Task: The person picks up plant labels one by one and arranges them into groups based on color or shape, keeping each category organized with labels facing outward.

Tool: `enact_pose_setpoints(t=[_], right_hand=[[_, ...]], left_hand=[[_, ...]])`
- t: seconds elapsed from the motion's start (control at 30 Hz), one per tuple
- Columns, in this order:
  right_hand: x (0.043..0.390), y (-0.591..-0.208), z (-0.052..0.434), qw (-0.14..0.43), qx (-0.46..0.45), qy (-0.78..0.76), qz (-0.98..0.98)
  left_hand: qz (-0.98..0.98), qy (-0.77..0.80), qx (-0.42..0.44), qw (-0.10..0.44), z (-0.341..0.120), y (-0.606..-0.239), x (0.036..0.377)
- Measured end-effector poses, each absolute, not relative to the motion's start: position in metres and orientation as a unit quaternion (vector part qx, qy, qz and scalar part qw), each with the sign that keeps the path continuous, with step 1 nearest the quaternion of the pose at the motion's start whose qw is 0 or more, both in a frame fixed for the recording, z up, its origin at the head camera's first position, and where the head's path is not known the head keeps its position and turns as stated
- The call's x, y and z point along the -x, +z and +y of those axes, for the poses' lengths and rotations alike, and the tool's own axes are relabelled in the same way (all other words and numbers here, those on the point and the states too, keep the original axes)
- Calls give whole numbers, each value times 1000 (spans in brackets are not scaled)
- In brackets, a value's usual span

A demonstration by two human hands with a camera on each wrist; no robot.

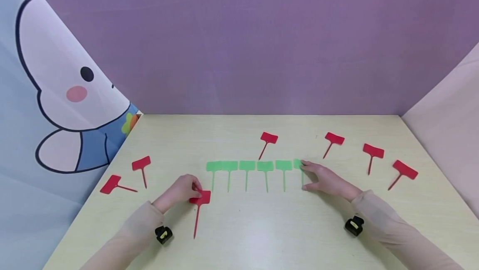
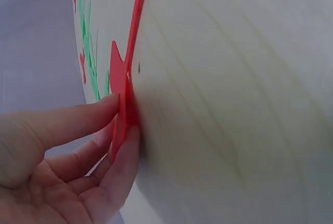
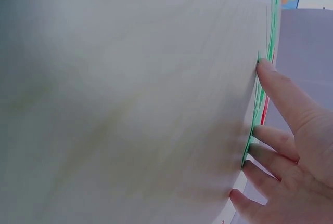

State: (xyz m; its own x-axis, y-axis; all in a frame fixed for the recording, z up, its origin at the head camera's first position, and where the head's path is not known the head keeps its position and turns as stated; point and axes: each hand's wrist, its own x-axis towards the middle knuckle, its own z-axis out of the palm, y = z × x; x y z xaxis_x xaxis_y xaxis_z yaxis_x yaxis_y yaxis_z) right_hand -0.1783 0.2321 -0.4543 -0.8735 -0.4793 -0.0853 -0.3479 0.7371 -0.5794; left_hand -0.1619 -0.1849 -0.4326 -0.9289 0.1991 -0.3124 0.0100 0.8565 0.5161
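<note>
A big pale yellow-green wooden bench (image 1: 262, 228) has a purple wall (image 1: 243, 41) behind it and a cloth with a cartoon bunny (image 1: 56, 95) on the left. In the middle of the bench lies a row of flat green plastic plant tags (image 1: 247, 166) side by side, stems pointing toward the person. Six flat red plastic plant tags are spread around them, two at the left and four at the back and right. The right hand (image 1: 323, 178) lies flat with straight fingers, pressing on the last green tag (image 1: 297, 163) at the right end of the row. The left hand (image 1: 179, 191) has a pinching grip on one more red plastic tag (image 1: 200, 198), thumb and fingers on its flat head, just left of the green row, lying on the bench.
</note>
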Motion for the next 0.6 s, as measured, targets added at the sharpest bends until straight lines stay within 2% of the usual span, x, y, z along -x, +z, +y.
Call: enact_pose_setpoints(t=[0.6], right_hand=[[177, -452, 231, 113, 230, -287, 923]], left_hand=[[963, 200, -71, 168, -182, -429, 160]])
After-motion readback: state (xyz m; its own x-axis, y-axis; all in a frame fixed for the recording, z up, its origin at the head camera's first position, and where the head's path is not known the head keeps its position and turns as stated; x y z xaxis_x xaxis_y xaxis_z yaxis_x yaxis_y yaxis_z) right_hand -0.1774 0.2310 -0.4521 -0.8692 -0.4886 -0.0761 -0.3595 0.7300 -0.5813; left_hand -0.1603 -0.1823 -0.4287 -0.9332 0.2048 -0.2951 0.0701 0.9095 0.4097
